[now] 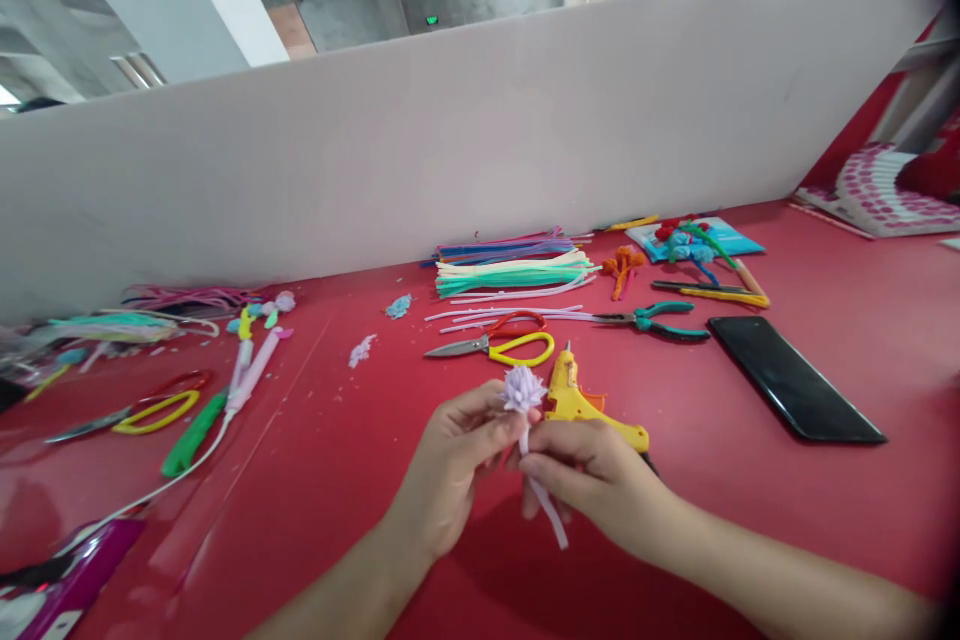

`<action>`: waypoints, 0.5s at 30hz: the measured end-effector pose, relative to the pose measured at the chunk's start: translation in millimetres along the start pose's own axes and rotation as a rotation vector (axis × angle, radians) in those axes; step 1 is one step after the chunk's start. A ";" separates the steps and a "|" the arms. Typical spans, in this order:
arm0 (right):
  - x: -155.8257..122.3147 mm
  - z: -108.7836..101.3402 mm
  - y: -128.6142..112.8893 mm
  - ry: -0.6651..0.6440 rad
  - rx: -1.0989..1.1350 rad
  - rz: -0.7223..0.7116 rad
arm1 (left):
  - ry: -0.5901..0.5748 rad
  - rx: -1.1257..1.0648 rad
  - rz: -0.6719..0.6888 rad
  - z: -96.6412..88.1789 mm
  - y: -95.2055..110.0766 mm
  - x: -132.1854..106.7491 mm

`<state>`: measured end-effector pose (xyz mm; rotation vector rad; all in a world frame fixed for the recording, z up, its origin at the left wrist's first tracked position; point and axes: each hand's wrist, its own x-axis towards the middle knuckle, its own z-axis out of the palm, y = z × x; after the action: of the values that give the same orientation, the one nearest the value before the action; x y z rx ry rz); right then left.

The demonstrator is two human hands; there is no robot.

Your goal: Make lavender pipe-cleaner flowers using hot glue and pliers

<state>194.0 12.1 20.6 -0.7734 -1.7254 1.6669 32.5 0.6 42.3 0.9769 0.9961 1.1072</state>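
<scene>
A lilac pipe-cleaner flower point(523, 389) with a fluffy round head is held upright over the red table. My left hand point(469, 450) pinches it just below the head. Lower down, the fingers of my right hand point(592, 465) are closed on its pale stem point(550, 512), whose free end hangs down between the hands. Right behind my hands lies a yellow hot glue gun point(581, 398), partly covered by my right hand. Scissors with red and yellow handles point(517, 345) rest just beyond the flower.
Bundles of pipe cleaners point(517, 270) lie by the white partition point(465, 140). Teal-handled pliers point(660, 320) and a black phone point(791, 375) are on the right. At left are more scissors point(154, 412), a pink-white glue gun point(255, 370) with a cord and a green-handled tool point(193, 435).
</scene>
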 end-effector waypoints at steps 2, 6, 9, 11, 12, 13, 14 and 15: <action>-0.2 4.5 -0.4 -0.027 0.165 0.111 | 0.048 -0.109 -0.135 0.5 -1.8 0.7; 0.9 7.2 -1.8 -0.049 0.403 0.289 | 0.145 -0.162 -0.124 0.8 -5.6 4.0; 0.7 5.9 -4.3 -0.061 0.519 0.420 | 0.226 -0.130 -0.043 -1.5 -7.5 6.5; 0.6 4.8 -4.8 -0.064 0.529 0.454 | 0.266 -0.078 0.013 -4.1 -9.0 7.1; 0.7 4.4 -4.3 -0.068 0.521 0.458 | 0.279 -0.056 0.029 -5.4 -9.9 7.1; 1.0 4.2 -3.4 -0.075 0.507 0.458 | 0.286 -0.047 0.032 -6.5 -10.8 7.0; 1.3 4.1 -2.1 -0.086 0.482 0.454 | 0.286 -0.049 0.015 -7.4 -11.6 7.0; 1.6 4.2 -0.7 -0.092 0.443 0.446 | 0.277 -0.061 -0.022 -8.0 -12.2 6.9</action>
<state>189.8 10.6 21.3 -0.9159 -1.2165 2.3101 28.8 6.2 27.6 0.7750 1.1853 1.2704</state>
